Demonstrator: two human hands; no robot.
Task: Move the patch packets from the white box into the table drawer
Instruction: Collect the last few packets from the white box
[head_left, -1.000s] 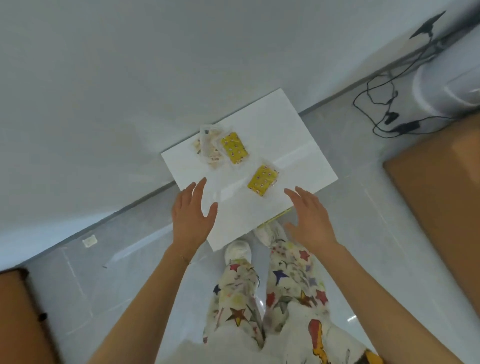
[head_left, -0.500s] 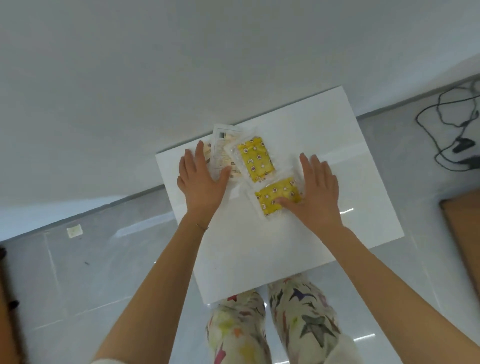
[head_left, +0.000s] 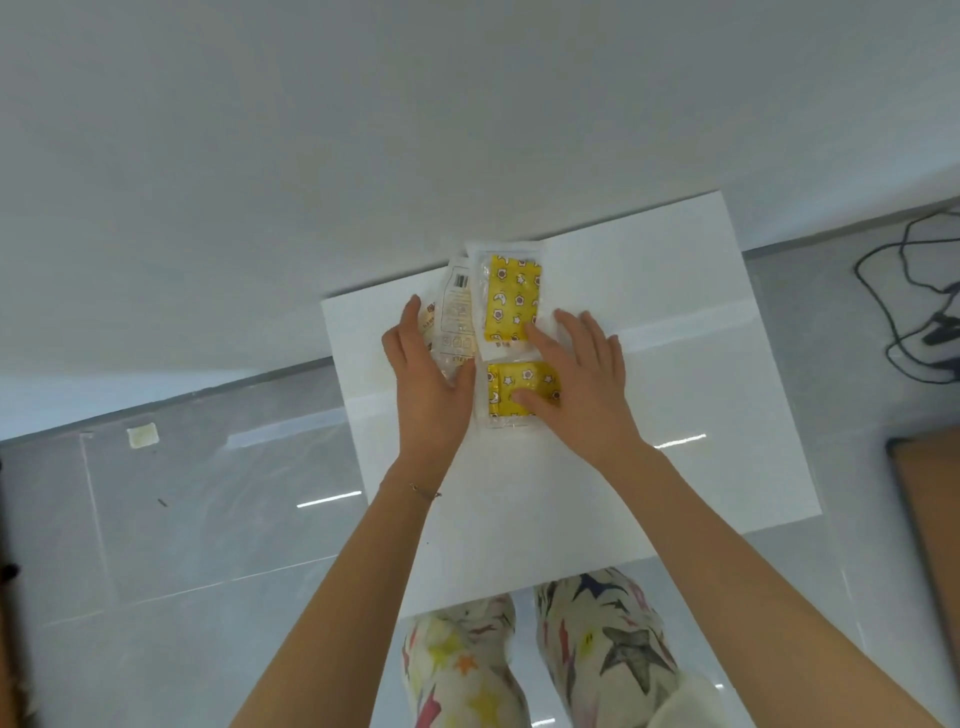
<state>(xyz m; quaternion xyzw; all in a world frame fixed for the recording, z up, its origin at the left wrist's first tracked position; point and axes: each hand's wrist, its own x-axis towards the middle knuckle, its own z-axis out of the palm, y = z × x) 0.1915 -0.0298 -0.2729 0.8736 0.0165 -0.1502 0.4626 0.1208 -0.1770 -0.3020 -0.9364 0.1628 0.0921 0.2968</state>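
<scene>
Packets: three patch packets lie clustered at the middle of the frame on a white surface, touching or overlapping one another.
Upper yellow packet (head_left: 511, 301): flat clear pouch with a wide white border; yellow insert printed with stars and moons; long side runs up the frame.
Lower yellow packet (head_left: 519, 397): same make, lying just below the first, partly covered by fingers.
Pale packet (head_left: 457, 322): crinkly see-through film with printed text and a barcode, tucked under the left edge of the upper yellow one.
Left hand (head_left: 434, 384): fingers loosely spread and flat, thumb against the pale packet's lower edge; it closes on nothing, and seems to be pushing the packets together.
Right hand (head_left: 582, 374): fingers extended, tips pressing down on both yellow packets; no pinch around either. Judged purpose: herding slippery film into one stack for a single lift.
White surface (head_left: 675, 415): smooth, matte, rectangular, with a crease-like line across it; whether it is the box lid or the table cannot be told.
Drawer: not in view.
Floor (head_left: 208, 519): glossy grey tiles at left.
Cables (head_left: 914, 312): black, at far right.
</scene>
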